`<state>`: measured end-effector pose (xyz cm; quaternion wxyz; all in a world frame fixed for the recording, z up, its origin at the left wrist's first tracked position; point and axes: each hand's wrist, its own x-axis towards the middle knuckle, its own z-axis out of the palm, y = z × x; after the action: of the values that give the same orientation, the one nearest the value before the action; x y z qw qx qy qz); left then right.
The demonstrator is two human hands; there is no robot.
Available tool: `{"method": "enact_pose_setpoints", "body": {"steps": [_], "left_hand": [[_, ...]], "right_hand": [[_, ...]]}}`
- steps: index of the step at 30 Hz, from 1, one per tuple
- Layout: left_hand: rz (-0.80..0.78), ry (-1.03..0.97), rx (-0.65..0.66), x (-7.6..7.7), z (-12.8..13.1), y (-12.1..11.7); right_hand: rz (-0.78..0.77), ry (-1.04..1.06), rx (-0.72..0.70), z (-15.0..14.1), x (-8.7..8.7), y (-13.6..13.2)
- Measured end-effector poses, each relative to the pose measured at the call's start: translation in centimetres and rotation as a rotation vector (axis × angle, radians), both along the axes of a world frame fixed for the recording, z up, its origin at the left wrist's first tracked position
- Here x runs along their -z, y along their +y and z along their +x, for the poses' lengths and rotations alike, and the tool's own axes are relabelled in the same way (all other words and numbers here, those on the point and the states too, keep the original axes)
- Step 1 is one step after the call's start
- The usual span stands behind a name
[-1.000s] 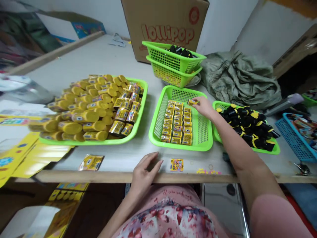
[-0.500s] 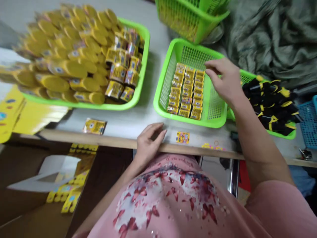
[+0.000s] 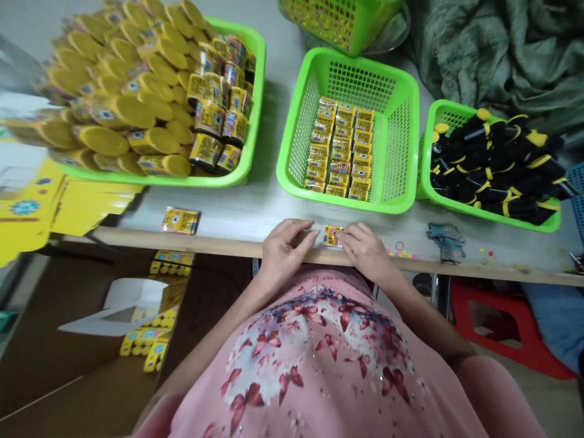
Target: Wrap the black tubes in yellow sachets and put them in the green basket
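Observation:
A small yellow printed label (image 3: 333,235) lies on the table near the front edge. My right hand (image 3: 368,250) has its fingers closed together on the label's right side. Just left of the label rests my left hand (image 3: 286,248), thumb and fingers apart with nothing between them. Behind both hands stands a green basket (image 3: 349,204) holding rows of small yellow wrapped packs (image 3: 340,149). A flat stack of yellow labels (image 3: 180,221) lies farther left on the table.
At left, a green basket (image 3: 219,180) is heaped with yellow-lidded tubs (image 3: 141,112). A green basket (image 3: 490,219) at right holds black pieces with yellow parts. An open cardboard box (image 3: 86,389) sits below the table. Another green basket (image 3: 340,21) stands behind.
My right hand has come down from above the middle basket's right side to the label on the table. My left hand stays beside the label, fingers apart.

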<state>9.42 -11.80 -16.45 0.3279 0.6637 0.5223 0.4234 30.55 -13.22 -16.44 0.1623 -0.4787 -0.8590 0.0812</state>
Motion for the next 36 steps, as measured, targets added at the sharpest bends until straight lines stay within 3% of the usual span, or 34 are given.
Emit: {"method": "enact_pose_setpoints", "body": {"steps": [4, 11, 16, 19, 23, 26, 29, 32, 36], "left_hand": [[-0.011, 0.033, 0.091, -0.3, 0.4, -0.2], [-0.138, -0.035, 0.055, -0.3, -0.1, -0.1], [-0.141, -0.017, 0.078, -1.1, 0.7, -0.3], [-0.275, -0.134, 0.134, -1.8, 1.5, 0.2], [-0.594, -0.416, 0.103, -2.3, 2.4, 1.1], [-0.762, -0.524, 0.059, -2.3, 2.6, 1.4], [-0.829, -0.582, -0.001, -2.1, 2.6, 1.3], [-0.839, -0.627, -0.045, -2.0, 2.6, 1.3], [-0.852, -0.632, -0.037, -2.5, 2.6, 1.3]], "right_hand": [[0.009, 0.069, -0.019, 0.3, -0.1, -0.2], [0.023, 0.075, -0.052, 0.5, 0.6, 0.0], [0.196, 0.072, 0.068, -0.1, -0.5, -0.7], [0.332, 0.057, 0.105, -0.9, -1.6, -1.3], [0.387, 0.073, 0.100, -0.5, -3.1, -1.2], [0.436, 0.120, 0.167, 3.2, -4.9, 0.8], [0.522, 0.073, 0.456, 10.1, -7.4, 5.2], [0.376, -0.155, 0.760, 17.2, -9.9, 10.3], [0.077, -0.465, 0.841, 22.4, -11.5, 14.7]]}}
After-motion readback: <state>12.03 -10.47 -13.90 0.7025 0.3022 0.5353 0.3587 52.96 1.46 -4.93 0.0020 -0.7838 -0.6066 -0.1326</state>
